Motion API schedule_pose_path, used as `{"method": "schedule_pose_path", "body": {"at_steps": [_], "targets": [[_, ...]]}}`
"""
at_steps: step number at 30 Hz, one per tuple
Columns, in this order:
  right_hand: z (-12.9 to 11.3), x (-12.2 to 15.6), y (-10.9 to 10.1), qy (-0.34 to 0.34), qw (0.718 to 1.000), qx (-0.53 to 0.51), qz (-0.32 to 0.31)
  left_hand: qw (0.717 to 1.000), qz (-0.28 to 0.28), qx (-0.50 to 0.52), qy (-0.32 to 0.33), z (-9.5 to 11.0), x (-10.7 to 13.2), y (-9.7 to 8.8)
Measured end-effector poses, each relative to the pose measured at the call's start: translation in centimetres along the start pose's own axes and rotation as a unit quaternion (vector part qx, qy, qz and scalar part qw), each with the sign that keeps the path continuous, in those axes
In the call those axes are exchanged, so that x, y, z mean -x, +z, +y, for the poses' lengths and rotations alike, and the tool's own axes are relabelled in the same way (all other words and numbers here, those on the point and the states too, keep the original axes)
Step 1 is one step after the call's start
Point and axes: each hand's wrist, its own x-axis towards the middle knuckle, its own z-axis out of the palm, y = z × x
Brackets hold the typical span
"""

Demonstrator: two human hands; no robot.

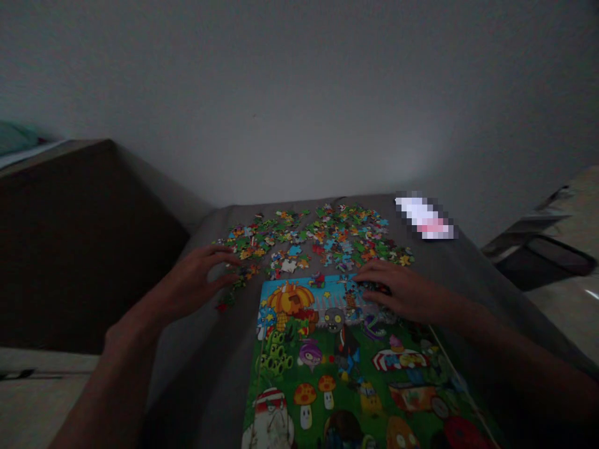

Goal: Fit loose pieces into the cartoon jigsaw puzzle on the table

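Teal fabric (pixel 16 137) is seen at the upper left, above a dark brown panel (pixel 79 249). On a grey cloth surface (pixel 196 380), the left hand (pixel 194 284) is held at the left edge of a loose spread of jigsaw pieces (pixel 318 240), its fingers (pixel 219 252) curved and slightly spread, the fingertips just beside the nearest pieces — nothing is seen pinched. A printed sheet of cartoon plants and a zombie (pixel 337 368) is laid flat at the lower middle of the frame, its top edge meeting the spread. The right hand (pixel 397 293) is placed over that edge, its fingers (pixel 369 280) kept close together above a small cluster of dark pieces; whether any piece is pinched cannot be told. At the upper right, a white-and-pink item (pixel 423 218) is too blurred to name — further right, a dark container (pixel 543 262) is seen.
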Motion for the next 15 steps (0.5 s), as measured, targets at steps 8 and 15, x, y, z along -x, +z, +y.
{"method": "schedule_pose_path", "body": {"at_steps": [8,15], "targets": [[0.3,-0.3,0.2,-0.009,0.992,0.072,0.107,0.973,-0.191,-0.019,0.131,7.7,0.3,4.2],[1.5,-0.6,-1.1,0.032,0.969,0.112,0.217,0.966,-0.219,0.033,0.131,7.7,-0.2,5.5]]}}
